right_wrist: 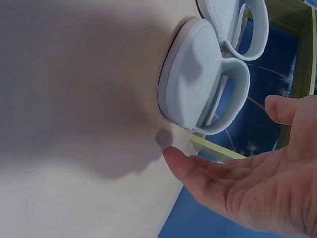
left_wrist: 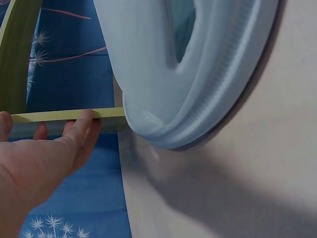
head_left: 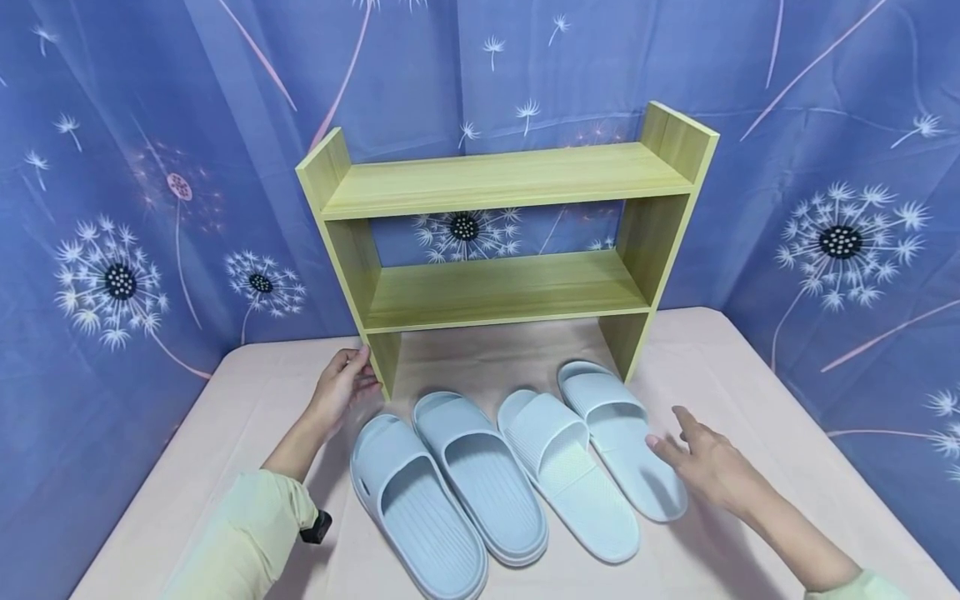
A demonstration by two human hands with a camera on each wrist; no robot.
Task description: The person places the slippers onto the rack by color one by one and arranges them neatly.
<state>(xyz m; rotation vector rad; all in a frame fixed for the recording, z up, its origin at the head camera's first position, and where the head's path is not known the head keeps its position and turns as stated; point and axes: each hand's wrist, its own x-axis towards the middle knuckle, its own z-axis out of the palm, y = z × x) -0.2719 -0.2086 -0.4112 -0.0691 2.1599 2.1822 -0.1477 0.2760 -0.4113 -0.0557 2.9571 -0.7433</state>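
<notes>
A light wooden shelf stands at the back of the covered table, with two boards between its side panels. My left hand is at the lower left side panel, its fingers lying against the outer face and front edge. Before the shelf lie two pairs of pale blue slides, toes toward it: a thicker pair with a left slide and a right slide, and a textured pair with a left slide and a right slide. My right hand hovers beside the rightmost slide, fingers extended, holding nothing.
A pale pink cloth covers the table. Blue curtains with dandelion prints enclose the back and both sides. A small black device sits at the left sleeve's cuff.
</notes>
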